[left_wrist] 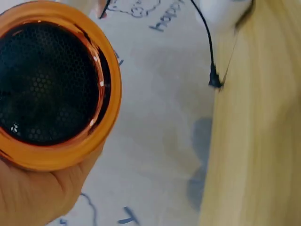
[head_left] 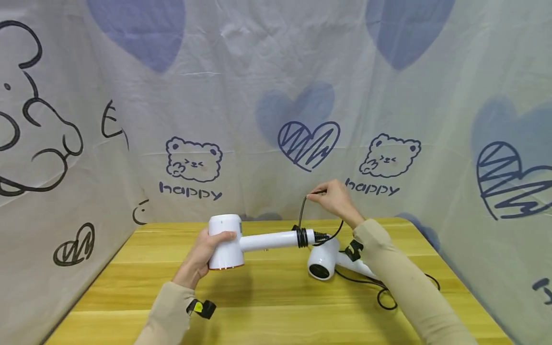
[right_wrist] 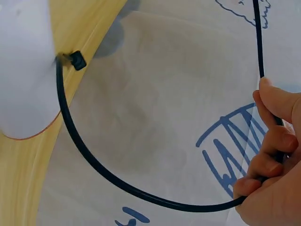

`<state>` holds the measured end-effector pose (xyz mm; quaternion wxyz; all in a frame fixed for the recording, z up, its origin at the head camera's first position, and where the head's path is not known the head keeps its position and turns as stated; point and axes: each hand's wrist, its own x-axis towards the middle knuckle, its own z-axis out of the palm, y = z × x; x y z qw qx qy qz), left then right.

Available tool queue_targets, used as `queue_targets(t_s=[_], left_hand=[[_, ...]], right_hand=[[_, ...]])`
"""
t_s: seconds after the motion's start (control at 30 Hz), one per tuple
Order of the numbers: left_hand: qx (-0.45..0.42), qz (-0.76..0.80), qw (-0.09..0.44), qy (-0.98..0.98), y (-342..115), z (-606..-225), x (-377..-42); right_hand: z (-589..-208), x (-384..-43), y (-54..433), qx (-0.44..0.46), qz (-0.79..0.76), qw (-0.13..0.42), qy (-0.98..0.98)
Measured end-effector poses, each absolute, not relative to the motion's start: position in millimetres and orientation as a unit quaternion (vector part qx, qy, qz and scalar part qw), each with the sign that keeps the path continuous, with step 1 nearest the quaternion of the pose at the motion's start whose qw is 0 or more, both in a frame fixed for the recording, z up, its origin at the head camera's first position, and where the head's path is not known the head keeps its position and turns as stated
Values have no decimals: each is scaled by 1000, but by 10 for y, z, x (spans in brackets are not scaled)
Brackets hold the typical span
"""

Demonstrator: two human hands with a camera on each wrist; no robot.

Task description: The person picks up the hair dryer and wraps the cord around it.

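Note:
My left hand [head_left: 201,251] grips the barrel of a white hair dryer [head_left: 268,241], held up over the table with its handle stretched out to the right. In the left wrist view, the dryer's orange-rimmed end with its dark mesh [left_wrist: 44,84] faces the camera. Several turns of black cord [head_left: 303,237] wrap the handle near its end. Above and to the right, my right hand [head_left: 334,199] pinches the cord, and its fingers curl round it in the right wrist view. A black plug [left_wrist: 214,79] hangs from the cord in the left wrist view.
A second white hair dryer [head_left: 323,262] lies on the wooden table [head_left: 267,306], partly behind the right forearm. Its black cord [head_left: 388,299] loops to the right. Printed cloth [head_left: 250,115] hangs behind the table and at both sides.

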<state>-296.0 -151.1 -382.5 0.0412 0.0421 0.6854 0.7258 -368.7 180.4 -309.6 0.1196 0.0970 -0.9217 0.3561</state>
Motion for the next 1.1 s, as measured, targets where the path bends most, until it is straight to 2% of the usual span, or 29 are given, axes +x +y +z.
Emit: queue_targets(t_s=[0.2, 0.47, 0.83, 1.1], left_hand=[[87, 656, -14, 749, -1474, -3753, -2979], [77, 615, -79, 781, -1490, -3776, -3015], [25, 575, -140, 806, -1437, -3843, -3012], [16, 518, -225, 825, -1375, -3827, -3009]], right_hand=[[-3058, -3608, 1708, 126, 337, 162, -919], [-3004, -3374, 1510, 162, 313, 210, -912], [-3067, -3262, 1448, 160, 323, 186, -914], [-3125, -3218, 1419, 154, 323, 177, -917]])
